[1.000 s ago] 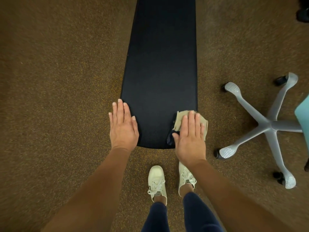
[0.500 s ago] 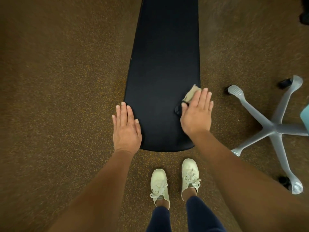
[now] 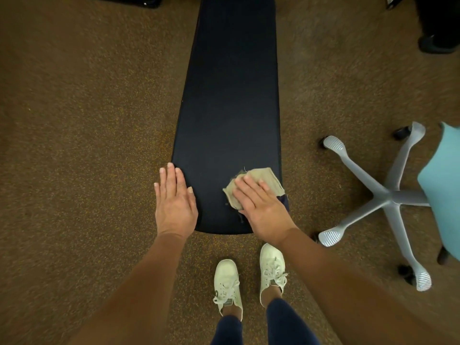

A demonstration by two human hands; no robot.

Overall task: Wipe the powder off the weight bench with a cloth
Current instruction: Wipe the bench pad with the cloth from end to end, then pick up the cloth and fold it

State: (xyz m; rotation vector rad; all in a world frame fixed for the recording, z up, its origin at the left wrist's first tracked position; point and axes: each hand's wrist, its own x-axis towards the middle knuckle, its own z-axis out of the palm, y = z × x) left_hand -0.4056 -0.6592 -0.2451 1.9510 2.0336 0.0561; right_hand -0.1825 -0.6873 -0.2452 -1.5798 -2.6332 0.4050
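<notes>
A long black weight bench [image 3: 231, 100] runs away from me down the middle of the view. No powder shows on its dark pad. A beige cloth [image 3: 263, 179] lies near the bench's near right corner. My right hand [image 3: 261, 207] presses flat on it with straight fingers that point up and to the left. My left hand [image 3: 175, 200] rests flat on the bench's near left edge, fingers straight and together.
Brown speckled carpet [image 3: 87, 145] surrounds the bench. An office chair with a grey five-star base [image 3: 388, 197] and a teal seat [image 3: 443, 185] stands close on the right. My white shoes [image 3: 227, 285] are just below the bench end. Dark objects [image 3: 435, 23] sit at the top right.
My right hand slid the cloth forward along the bench's right edge, then back and inward onto the pad, and more cloth shows now. My left hand stayed put.
</notes>
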